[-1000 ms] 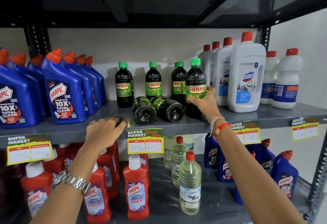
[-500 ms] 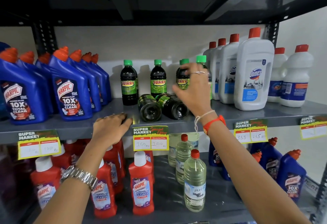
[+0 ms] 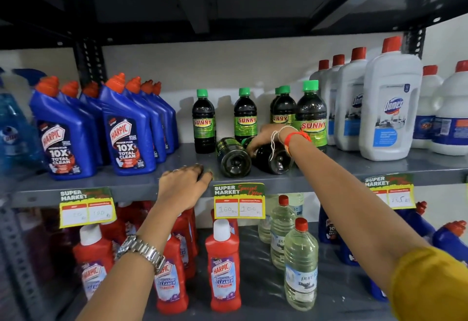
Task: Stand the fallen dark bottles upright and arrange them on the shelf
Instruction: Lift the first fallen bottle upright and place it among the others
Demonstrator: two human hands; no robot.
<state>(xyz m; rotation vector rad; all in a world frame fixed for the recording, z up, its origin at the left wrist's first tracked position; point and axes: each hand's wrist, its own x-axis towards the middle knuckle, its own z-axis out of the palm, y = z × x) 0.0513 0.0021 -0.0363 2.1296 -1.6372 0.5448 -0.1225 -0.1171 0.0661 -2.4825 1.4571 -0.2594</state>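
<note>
Two dark bottles lie side by side on the shelf [image 3: 329,179], bases toward me. I see my right hand [image 3: 268,134] curled over the right bottle [image 3: 272,158], grasping it; the left bottle [image 3: 233,157] lies untouched. My left hand [image 3: 183,185] rests flat on the shelf's near edge, holding nothing.

Two dark bottles [image 3: 233,157] [image 3: 272,159] are laid on their sides, bases near, before five upright green-capped ones [image 3: 312,115] on the shelf [image 3: 354,168].

Fallen bottles [image 3: 234,158] before upright bottles [image 3: 203,120]
</note>
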